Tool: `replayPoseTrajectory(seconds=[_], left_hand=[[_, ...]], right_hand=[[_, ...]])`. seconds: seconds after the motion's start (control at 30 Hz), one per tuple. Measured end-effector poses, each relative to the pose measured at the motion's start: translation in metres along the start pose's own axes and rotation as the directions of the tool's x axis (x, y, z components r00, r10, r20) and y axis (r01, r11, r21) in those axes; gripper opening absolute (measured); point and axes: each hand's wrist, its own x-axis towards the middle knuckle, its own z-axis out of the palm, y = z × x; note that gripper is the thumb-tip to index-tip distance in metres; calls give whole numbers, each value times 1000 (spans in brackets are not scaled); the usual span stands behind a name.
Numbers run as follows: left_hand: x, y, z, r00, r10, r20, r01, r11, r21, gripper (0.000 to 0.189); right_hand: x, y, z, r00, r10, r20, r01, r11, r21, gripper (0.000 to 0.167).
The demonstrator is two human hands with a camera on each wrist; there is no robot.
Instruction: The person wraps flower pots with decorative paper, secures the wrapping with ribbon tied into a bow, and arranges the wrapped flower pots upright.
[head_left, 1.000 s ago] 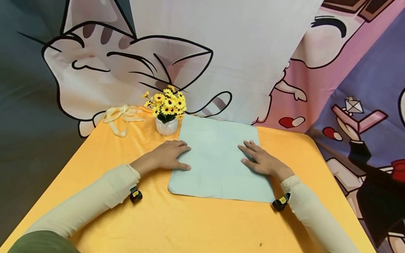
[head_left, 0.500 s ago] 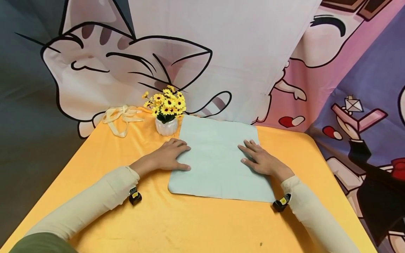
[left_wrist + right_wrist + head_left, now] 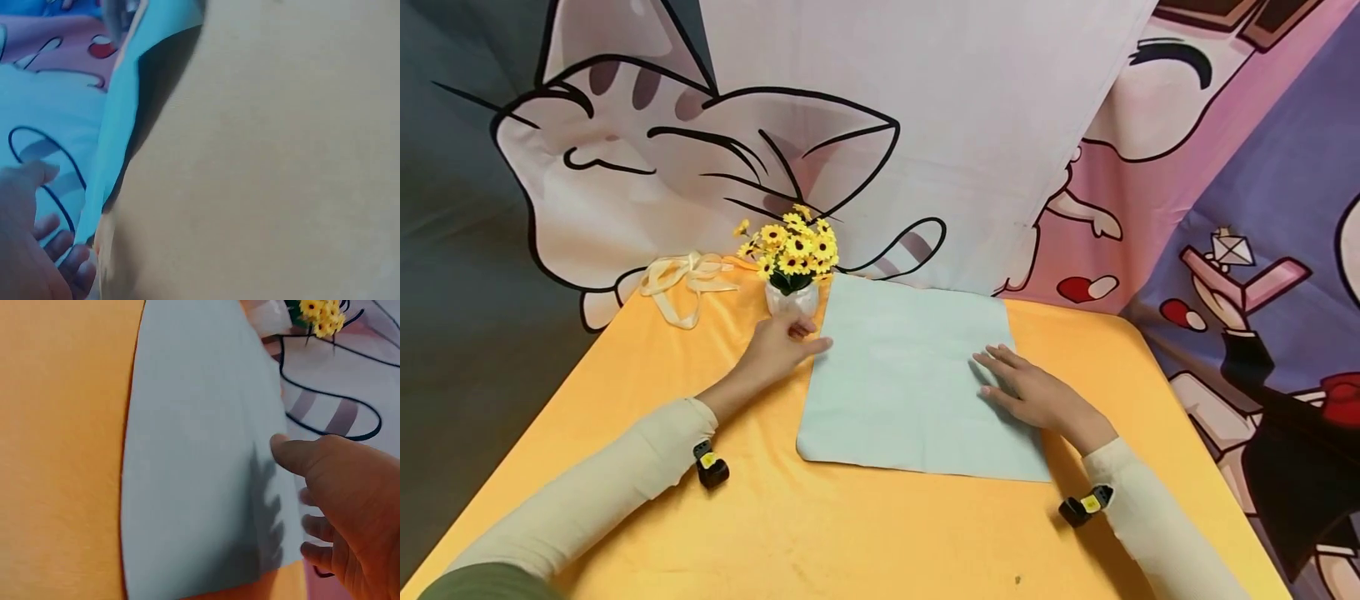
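Observation:
A pale blue, roughly square sheet point(image 3: 910, 383) lies spread on the yellow cloth. My left hand point(image 3: 771, 350) is beside its left edge, just in front of the white flower pot point(image 3: 793, 301); the thumb reaches to the edge. In the left wrist view that hand point(image 3: 28, 244) has loosely bent fingers and a thumb held apart, with nothing between them. Over the right part of the sheet is my right hand point(image 3: 1037, 392), fingers spread. The right wrist view shows this hand point(image 3: 350, 500) raised, its shadow falling on the sheet point(image 3: 194, 444).
Yellow flowers point(image 3: 797, 246) with dark centres fill the pot at the sheet's back left corner. A pale ribbon point(image 3: 688, 279) lies loosely at the table's back left. Behind the table hangs a cloth backdrop point(image 3: 970, 150) with cartoon figures.
My left hand has drawn back from the sheet toward the flower pot, its fingers now bent. The right hand has shifted slightly right and toward me. The sheet lies as before.

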Motion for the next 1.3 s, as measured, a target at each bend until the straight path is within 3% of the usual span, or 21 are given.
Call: replayPoseTrajectory(seconds=[0.07,0.2,0.33,0.47,0.63,0.93,1.1,1.3], left_hand=[[1,-2,-4,993,-76,-92,71,996,-53,42],[5,-9,-9,958,-174,-228,156,983,-93,54],[14,-15,-15,933,-233,-275,203,970,-133,82],[25,-19,-22,942,-242,-235,215,967,-134,110],[36,-24,-26,960,-229,-159,213,970,-114,127],[46,-30,-27,970,-190,-153,167,974,-155,127],[49,-31,-28,972,-189,-139,163,971,-175,123],[53,-32,-25,973,-177,-150,148,971,-185,117]], right_hand=[[-7,-5,-2,1000,-8,-14,8,1000,-23,65],[-21,-15,-3,997,-44,-60,42,998,-39,60],[-35,-23,1,991,-89,-102,83,995,-60,54],[-49,-29,5,986,-113,-127,103,991,-80,50],[-66,-36,8,985,-107,-132,99,993,-64,46],[-91,-45,15,980,-114,-163,104,992,-68,41],[-95,-44,22,975,-133,-179,118,989,-91,39],[-98,-45,25,982,-95,-161,86,994,-62,40]])
